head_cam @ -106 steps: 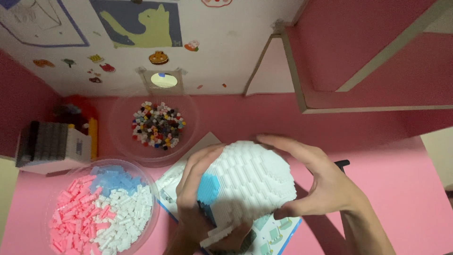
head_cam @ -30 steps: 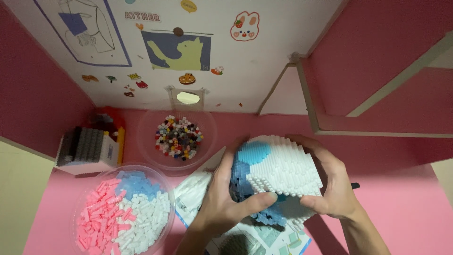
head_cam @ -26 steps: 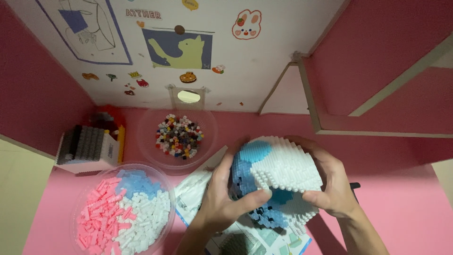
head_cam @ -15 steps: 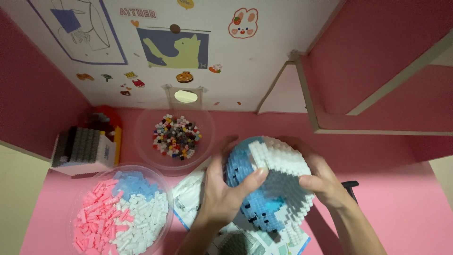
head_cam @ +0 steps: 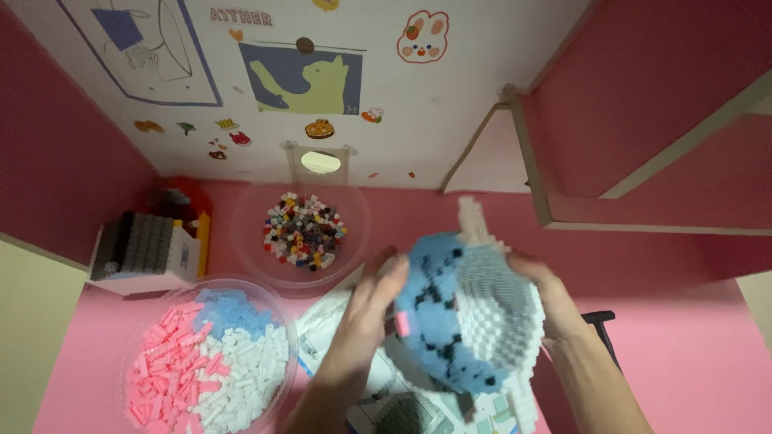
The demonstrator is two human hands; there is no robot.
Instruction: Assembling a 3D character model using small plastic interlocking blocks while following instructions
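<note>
Blue-and-white brick model (head_cam: 470, 317) sits clasped between left hand (head_cam: 371, 309) fingers and right hand (head_cam: 555, 301) fingers.

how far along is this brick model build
Done: the blue and white brick model already forms a large rounded body. In hand: the left hand and right hand hold it up over the instruction sheet. Left: many loose pink, blue and white bricks fill the near bowl, and mixed small pieces sit in the far bowl.

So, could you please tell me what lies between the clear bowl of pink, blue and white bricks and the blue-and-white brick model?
In the head view, the left hand and printed instruction sheets.
</note>
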